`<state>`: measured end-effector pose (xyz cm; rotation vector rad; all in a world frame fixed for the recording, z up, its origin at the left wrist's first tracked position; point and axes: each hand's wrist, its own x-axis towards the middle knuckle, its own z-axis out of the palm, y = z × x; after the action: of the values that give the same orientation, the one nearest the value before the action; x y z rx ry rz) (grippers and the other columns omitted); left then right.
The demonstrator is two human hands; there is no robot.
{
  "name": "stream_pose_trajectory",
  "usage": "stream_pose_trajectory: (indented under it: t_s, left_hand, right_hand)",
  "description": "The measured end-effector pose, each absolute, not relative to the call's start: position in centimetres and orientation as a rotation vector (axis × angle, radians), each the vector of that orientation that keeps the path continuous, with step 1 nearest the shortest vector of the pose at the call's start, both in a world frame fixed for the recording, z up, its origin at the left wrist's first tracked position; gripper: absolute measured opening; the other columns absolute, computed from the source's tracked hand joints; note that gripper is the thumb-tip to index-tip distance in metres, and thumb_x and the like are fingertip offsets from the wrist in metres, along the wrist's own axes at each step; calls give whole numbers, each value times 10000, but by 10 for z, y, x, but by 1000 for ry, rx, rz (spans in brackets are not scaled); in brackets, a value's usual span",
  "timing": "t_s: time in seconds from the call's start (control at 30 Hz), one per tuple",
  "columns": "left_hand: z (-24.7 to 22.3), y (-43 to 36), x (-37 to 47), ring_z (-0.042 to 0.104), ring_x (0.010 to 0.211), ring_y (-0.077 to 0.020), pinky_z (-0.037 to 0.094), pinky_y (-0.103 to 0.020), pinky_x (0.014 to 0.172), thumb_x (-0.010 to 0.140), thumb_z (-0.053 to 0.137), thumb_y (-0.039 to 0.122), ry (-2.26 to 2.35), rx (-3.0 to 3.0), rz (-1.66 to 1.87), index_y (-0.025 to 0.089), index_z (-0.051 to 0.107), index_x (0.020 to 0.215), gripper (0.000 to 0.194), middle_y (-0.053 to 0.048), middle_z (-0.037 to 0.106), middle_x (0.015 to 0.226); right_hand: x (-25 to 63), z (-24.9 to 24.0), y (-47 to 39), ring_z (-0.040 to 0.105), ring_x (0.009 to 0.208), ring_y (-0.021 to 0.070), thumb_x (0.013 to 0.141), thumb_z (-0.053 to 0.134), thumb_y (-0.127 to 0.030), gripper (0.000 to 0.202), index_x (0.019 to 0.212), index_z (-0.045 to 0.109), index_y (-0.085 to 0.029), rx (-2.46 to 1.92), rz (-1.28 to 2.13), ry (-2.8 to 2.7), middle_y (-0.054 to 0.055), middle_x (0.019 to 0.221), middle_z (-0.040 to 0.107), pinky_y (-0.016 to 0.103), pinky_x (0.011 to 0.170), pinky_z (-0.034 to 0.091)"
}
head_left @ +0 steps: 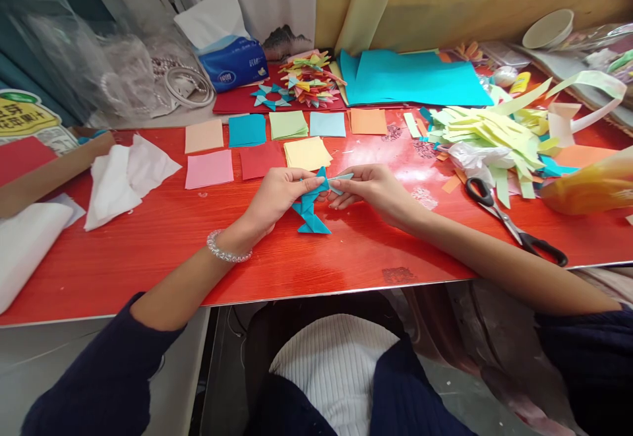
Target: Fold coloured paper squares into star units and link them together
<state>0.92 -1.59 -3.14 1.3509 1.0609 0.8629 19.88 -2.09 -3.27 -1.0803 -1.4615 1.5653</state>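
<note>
Above the red table, my left hand [283, 193] is closed on a chain of folded teal paper pieces [308, 210], thumb on top. The chain's lower end hangs toward the table's front edge. In a pinch, my right hand [370, 192] holds a pale blue folded paper piece [341, 181], whose tip points at the teal chain. Fingers hide the spot where the two papers come together, so I cannot tell whether they are joined. Behind the hands lie stacks of square paper, among them a red stack [262, 161] and a yellow stack [307, 153].
Scissors [514, 221] lie right of my right forearm beside a heap of pale green paper strips [487, 136]. At the back are a tissue pack [232, 63], a folded paper ring [271, 97] and large teal sheets [410, 80]. Crumpled tissues [126, 175] lie at left.
</note>
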Motion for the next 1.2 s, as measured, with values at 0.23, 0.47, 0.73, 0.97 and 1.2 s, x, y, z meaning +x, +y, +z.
stream_pose_trajectory:
  t_s: [0.23, 0.47, 0.73, 0.97, 1.2]
  left_hand:
    - [-32, -18, 11, 668, 725, -155, 514, -265, 672, 713, 718, 478, 1057, 1317, 861, 146, 711, 785, 340, -71, 729, 783]
    - [-31, -16, 9, 598, 592, -97, 440, -203, 546, 722, 722, 428, 1060, 1330, 832, 140, 706, 744, 289, -33, 695, 682]
    - [-25, -9, 3, 659, 739, -165, 515, -266, 641, 823, 537, 585, 1082, 1395, 682, 169, 654, 939, 448, -84, 707, 871]
    - [-27, -2, -9, 579, 930, -167, 455, -294, 833, 944, 410, 393, 1391, 2044, 1329, 200, 511, 1216, 349, -91, 606, 1056]
    - [-40, -7, -11, 498, 701, -163, 411, -316, 704, 913, 402, 199, 1407, 2607, 1229, 171, 528, 1156, 275, -39, 552, 782]
  right_hand:
    - [198, -31, -24, 689, 661, 130, 823, 657, -358, 208, 780, 681, -155, -1076, 1554, -1477, 68, 817, 734, 245, 663, 579]
    - [197, -30, -24, 698, 666, 145, 805, 674, -380, 232, 788, 686, -149, -1096, 1570, -1469, 72, 807, 733, 261, 659, 584]
    - [200, -29, -17, 621, 506, 100, 815, 653, -450, 324, 679, 622, -157, -1139, 1579, -1502, 26, 601, 652, 201, 505, 513]
    - [208, -35, -7, 679, 680, 131, 835, 626, -467, 303, 822, 595, -166, -1079, 1363, -1251, 61, 797, 694, 237, 618, 566]
    - [208, -35, -7, 695, 710, 145, 841, 620, -460, 297, 871, 554, -171, -1004, 1305, -1227, 53, 814, 686, 285, 708, 593]
